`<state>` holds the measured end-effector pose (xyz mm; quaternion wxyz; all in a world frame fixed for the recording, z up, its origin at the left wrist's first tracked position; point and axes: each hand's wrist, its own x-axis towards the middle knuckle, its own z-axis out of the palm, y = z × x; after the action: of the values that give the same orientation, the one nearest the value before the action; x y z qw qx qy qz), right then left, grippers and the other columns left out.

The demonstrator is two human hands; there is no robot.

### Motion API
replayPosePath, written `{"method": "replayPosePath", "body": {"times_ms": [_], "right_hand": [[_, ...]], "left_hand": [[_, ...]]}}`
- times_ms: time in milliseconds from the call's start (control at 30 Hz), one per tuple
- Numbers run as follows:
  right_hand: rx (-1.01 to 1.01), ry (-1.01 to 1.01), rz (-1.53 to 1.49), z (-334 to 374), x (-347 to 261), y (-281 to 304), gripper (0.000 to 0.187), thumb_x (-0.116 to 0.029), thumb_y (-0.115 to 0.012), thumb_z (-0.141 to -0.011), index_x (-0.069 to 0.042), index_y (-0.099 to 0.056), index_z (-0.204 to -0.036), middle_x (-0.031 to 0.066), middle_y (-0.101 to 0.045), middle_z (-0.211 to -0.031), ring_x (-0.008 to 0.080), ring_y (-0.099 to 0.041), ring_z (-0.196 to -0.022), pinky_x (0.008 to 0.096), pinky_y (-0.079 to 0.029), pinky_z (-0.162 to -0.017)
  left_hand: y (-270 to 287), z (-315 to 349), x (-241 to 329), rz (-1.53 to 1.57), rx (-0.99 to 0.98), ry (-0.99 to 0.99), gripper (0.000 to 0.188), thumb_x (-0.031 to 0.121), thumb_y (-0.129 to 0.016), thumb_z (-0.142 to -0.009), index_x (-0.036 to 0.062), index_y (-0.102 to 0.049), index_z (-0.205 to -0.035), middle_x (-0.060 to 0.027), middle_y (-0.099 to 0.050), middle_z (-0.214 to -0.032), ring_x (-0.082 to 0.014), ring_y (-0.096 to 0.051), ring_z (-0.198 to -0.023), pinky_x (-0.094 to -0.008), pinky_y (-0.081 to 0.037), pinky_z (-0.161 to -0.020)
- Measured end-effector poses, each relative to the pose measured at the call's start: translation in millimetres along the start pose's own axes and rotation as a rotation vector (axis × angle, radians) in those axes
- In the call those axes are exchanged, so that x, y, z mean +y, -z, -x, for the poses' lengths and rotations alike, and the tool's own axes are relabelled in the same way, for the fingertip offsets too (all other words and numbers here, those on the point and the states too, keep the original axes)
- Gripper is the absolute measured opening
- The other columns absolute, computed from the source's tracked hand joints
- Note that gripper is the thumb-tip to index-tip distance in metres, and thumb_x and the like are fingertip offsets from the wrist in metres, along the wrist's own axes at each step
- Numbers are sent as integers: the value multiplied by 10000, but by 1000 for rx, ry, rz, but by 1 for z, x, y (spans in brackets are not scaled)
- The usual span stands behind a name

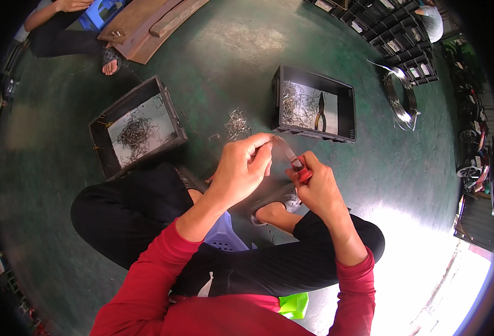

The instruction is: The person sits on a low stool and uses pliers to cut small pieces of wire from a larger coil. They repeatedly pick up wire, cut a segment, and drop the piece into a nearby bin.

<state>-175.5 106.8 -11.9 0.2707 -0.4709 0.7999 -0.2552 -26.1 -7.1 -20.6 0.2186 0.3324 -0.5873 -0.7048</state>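
Observation:
Above my bent legs, my right hand (320,187) is closed around a red-handled tool (304,175) with a grey metal front part (285,149) that points up and left. Thumb and fingers of my left hand (241,168) pinch together at the tip of that metal part. Whatever is between them is too small to make out. Just beyond my left hand, a small pile of bent wire hooks (236,124) lies on the green floor. The right black crate (345,112) holds wire pieces (292,103) and dark pliers (321,115). More hooks (137,134) are heaped in the left black crate (171,109).
A coil of silvery wire (409,103) lies at the far right, near stacked black crates (392,36). Wooden boards (138,28) are at the far left, beside another person's foot (110,66) and a blue stool (97,15). A second person (431,22) is partly visible behind the stack.

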Motion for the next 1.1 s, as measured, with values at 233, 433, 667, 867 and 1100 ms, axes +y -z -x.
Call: {"method": "replayPosePath", "body": {"times_ms": [233,433,667,867,1100], "right_hand": [[54,23,88,-4,4,-5,194,-87,-679,-833,1,-519,-898,223,-601,-744,451,-577,-748,436,-458,-621],[-167,-109,-89,-6,3,5,255,-180,-684,-861,-8,-565,-1008,149,-640,-796,305,-617,-744,375,-477,-702],[-308,-235,-169,-6,-12,17,322,-281,-655,-899,-18,-584,-1071,78,-629,-784,154,-574,-735,311,-469,-698],[-382,-342,-151,-5,-17,20,397,-337,-656,-882,-18,-589,-1108,173,-664,-936,273,-645,-876,369,-487,-779],[-405,-376,-146,-4,-20,22,400,-356,-648,-879,-14,-585,-1077,186,-661,-931,299,-644,-887,384,-485,-783]], "left_hand": [[-2,0,-8,37,24,53,216,130,-508,-973,-1,-643,-1079,10,-530,-613,-28,-433,-517,-201,-332,-446],[-3,-10,-15,-15,80,-102,211,120,-529,-975,3,-649,-1104,16,-539,-620,-26,-455,-525,-197,-366,-453],[12,-13,-11,-149,109,-184,192,89,-576,-949,10,-664,-1100,10,-563,-621,-29,-481,-522,-203,-398,-467],[8,-12,-10,-391,175,-436,189,2,-622,-883,-6,-681,-1062,-8,-523,-595,-19,-435,-532,-194,-378,-481],[10,-13,-1,-429,113,-468,222,-4,-622,-874,5,-681,-1088,-14,-498,-602,-19,-416,-541,-193,-375,-488]]}}
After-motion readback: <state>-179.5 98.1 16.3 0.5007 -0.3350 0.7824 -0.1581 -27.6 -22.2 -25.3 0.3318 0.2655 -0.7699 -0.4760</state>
